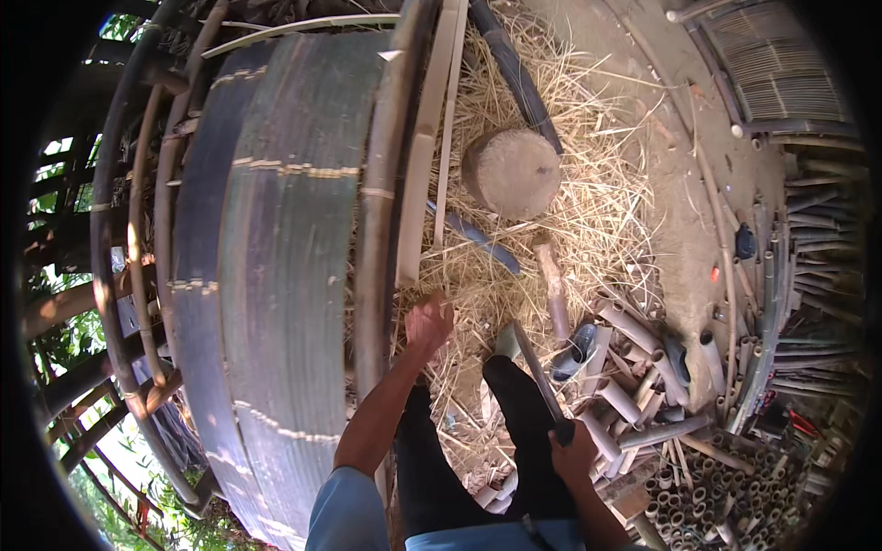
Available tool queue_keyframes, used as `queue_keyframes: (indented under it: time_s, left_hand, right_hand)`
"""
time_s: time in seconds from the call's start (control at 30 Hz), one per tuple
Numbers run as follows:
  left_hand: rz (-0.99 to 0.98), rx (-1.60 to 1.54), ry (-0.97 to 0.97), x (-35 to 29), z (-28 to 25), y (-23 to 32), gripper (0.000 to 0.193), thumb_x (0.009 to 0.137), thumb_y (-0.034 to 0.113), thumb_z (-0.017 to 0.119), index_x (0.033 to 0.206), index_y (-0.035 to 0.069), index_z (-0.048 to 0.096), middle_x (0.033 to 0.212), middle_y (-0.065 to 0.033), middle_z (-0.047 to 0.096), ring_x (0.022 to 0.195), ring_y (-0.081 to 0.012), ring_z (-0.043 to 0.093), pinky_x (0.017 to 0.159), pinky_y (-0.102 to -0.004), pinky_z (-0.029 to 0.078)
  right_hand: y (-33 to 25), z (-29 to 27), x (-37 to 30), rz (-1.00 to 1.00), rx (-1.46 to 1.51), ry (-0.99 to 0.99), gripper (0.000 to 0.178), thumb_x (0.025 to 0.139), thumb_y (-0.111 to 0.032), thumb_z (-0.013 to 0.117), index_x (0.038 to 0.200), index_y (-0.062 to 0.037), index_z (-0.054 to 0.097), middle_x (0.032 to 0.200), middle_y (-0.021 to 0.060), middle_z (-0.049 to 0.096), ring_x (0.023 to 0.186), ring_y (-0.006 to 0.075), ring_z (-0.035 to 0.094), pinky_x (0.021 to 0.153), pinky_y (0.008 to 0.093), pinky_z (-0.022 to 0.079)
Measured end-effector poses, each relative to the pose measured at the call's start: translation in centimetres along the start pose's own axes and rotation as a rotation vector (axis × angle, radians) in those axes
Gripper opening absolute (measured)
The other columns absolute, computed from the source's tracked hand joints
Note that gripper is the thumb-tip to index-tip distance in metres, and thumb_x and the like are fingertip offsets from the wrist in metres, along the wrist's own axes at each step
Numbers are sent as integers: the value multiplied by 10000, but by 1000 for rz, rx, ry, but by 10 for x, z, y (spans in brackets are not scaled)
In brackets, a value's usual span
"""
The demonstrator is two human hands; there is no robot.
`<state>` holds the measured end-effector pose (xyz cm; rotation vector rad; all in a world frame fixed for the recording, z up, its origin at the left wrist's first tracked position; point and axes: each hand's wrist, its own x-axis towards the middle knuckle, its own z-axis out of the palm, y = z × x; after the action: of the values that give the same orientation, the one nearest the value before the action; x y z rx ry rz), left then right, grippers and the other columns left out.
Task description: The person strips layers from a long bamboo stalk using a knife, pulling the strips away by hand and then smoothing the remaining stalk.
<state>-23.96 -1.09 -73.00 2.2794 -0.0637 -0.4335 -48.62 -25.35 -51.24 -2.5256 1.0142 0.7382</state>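
Note:
In my right hand [571, 450] is the dark handle of a long-bladed knife [536, 367], held beside my right thigh with the blade pointing forward. The blade's tip lies near a pale, curved piece [507, 342] just beyond my knee. My left hand [430, 323] is closed above the straw, close to the lower end of a split bamboo strip [418, 202]. Whatever its fingers hold, if anything, is too small to make out. Ahead of both hands a round chopping block [512, 174] stands among pale shavings [597, 202].
A large woven bamboo panel [294, 211] runs along my left behind a thick pole [375, 184]. A short wooden club [552, 289] lies before the block. At right are a dark shoe [575, 352], cut bamboo tubes [634, 326] and stacked bamboo pieces [703, 505].

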Motion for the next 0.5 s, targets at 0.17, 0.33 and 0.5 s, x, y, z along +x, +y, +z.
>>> queue_keyframes:
  time_s: [0.17,0.33,0.5]
  left_hand:
    - [-149,323,154,88,126,-88,488,856,228,676,1280,26,543,1217,-234,598,1000,-400,642,829,-510,546]
    - [-273,473,49,154,186,-111,691,851,259,739,1373,-39,399,1323,-233,527,1197,-386,564,930,-481,516]
    - [-216,414,49,192,193,-136,636,852,135,730,1341,-15,352,1254,-290,565,1118,-428,620,848,-485,557]
  right_hand:
    - [57,5,43,14,97,127,517,777,-250,822,1178,-12,598,1042,176,650,987,375,632,904,460,486]
    - [90,13,64,218,213,341,495,693,-182,869,1089,-4,632,937,157,660,852,324,650,800,437,519]
    - [97,16,89,170,237,468,585,812,-449,745,1188,-12,646,960,219,707,849,363,696,724,422,545]
